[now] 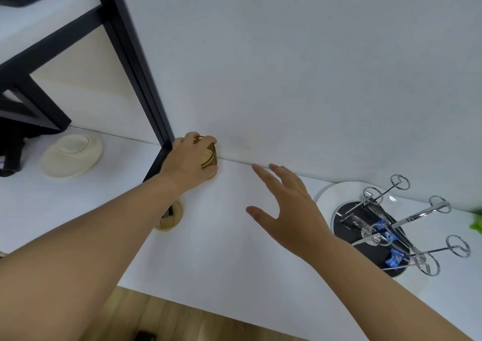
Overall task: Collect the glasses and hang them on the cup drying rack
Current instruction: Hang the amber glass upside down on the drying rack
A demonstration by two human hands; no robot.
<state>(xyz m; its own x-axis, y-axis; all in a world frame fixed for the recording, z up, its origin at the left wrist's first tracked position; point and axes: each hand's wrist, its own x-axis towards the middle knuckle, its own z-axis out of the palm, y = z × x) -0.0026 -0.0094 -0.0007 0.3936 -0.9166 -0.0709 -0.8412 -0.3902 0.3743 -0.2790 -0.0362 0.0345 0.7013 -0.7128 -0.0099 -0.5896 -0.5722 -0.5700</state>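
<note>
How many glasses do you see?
1: an amber ribbed glass by the wall, gripped in the left hand. None hang on the chrome cup drying rack. Others may be out of view.

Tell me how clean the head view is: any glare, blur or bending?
Head view: soft, even light, faint shadows; the black frame post bows from wide-angle distortion; the amber glass under the left hand is mostly hidden; glints on the chrome cup drying rack; the green object at the right edge is blurred.
</note>
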